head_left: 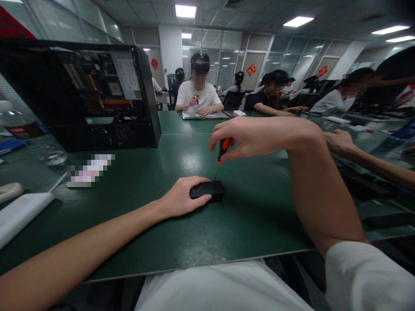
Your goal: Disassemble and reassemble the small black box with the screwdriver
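Note:
A small black box-shaped device (218,192) lies on the green table (181,237) in front of me. My left hand (183,196) is closed around its left end, thumb along the near side and fingers on the far side. Above it, my right hand (240,136) grips a screwdriver (223,149) with a red and black handle. The thin shaft points down, slightly tilted, and its tip meets the top of the black device. Whether the tip sits in a screw is too small to tell.
An open computer case (147,99) stands at the back left. Near it are a plastic bottle (42,138), a blurred-out flat item (90,170) and a white keyboard (22,211). Another person's arm (366,155) rests at the right; a person (199,95) sits opposite.

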Motion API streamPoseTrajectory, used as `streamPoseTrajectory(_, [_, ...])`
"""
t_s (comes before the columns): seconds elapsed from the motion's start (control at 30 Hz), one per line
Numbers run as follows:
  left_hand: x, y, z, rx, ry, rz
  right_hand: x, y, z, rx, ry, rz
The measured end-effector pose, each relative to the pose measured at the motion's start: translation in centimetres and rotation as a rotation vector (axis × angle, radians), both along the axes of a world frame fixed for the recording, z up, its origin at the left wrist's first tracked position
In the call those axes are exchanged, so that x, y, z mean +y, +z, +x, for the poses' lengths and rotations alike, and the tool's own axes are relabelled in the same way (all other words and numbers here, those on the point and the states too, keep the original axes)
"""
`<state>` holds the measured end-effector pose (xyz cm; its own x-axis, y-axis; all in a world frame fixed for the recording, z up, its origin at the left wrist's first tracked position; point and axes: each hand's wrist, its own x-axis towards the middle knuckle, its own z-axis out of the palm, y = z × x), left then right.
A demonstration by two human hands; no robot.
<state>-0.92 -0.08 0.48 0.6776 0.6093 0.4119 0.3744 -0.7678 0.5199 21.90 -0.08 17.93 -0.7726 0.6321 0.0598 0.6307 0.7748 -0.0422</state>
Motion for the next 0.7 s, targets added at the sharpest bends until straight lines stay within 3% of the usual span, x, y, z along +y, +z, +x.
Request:
streamPoseTrajectory(0.13, [0.0, 0.0, 0.0, -0.011, 0.003, 0.001, 0.0, 0.0, -0.1, -0.014, -0.058, -0.020])
streamPoseTrajectory(0.7, [0.0, 0.0, 0.0, -0.015, -0.005, -0.005, -1.0, 0.1, -0.8, 0.018, 0.100, -0.016])
